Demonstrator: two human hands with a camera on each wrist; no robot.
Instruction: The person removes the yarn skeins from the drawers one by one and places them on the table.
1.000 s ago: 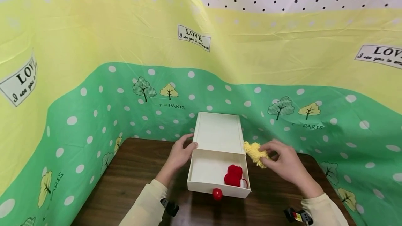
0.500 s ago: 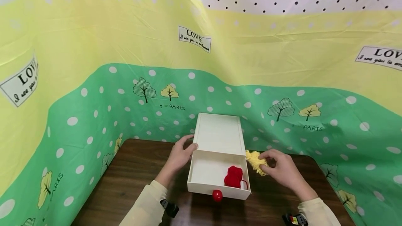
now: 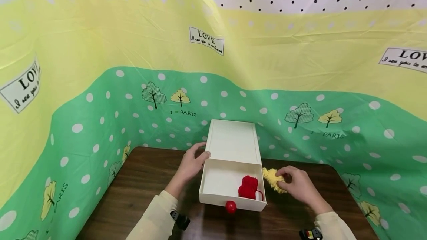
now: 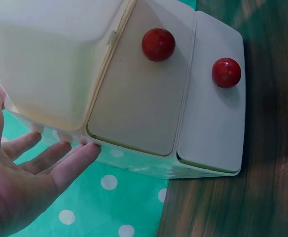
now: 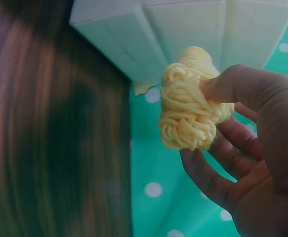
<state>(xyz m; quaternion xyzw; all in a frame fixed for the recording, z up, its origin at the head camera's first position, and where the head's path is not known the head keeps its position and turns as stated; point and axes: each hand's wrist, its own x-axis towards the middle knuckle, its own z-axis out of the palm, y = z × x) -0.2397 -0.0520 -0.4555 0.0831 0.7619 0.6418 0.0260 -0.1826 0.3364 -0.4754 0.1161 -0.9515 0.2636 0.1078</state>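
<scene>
Beside open drawer (image 3: 213, 198), right hand (image 3: 298, 184) pinches yellow yarn (image 3: 272, 180); left hand (image 3: 192, 162), fingers extended, touches white cabinet (image 3: 232, 140); red yarn (image 3: 248, 187) inside drawer

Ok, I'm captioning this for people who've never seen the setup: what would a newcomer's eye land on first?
Probably the red yarn, vivid inside the pulled-out white drawer, along with the glossy red knob on that drawer's front. Next might come the yellow yarn pinched in the right hand, just outside the drawer's right side. Behind everything hangs the bright patterned cloth.
</scene>
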